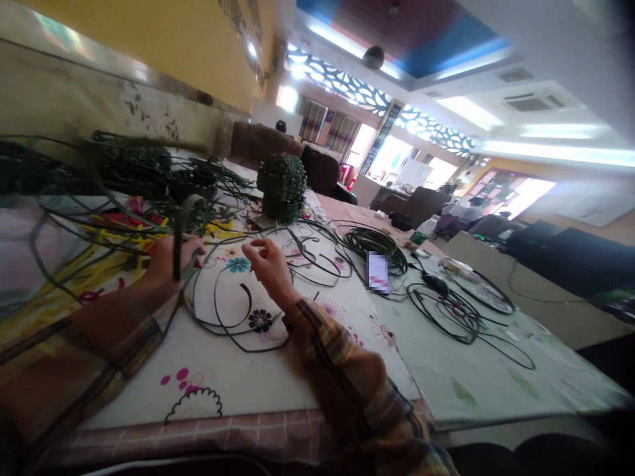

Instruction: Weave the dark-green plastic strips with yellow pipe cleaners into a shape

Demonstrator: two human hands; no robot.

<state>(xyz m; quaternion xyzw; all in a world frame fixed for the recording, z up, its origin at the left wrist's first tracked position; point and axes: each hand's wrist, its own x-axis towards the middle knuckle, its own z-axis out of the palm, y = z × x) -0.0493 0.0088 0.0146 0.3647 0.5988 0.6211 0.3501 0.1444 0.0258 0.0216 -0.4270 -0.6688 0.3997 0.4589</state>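
My left hand [167,263] is closed around dark green weaving strips. One strip [177,248] arches up over it, and other lengths trail off across the cloth. To its right, above the flowered tablecloth [198,360], my right hand [272,270] has its fingers curled in a pinch; anything between the fingertips is too small to make out. Loose strip loops [248,350] lie beneath and around both hands. Beyond them stands a woven dark green basket-like piece [282,188], rounded on top.
More woven green pieces [133,162] and yellow strips [116,248] crowd the left side. A coil of strip [372,243], a phone [378,272], a looser coil [446,317] and a plastic bottle [426,228] sit on the right. Chairs [322,173] stand behind.
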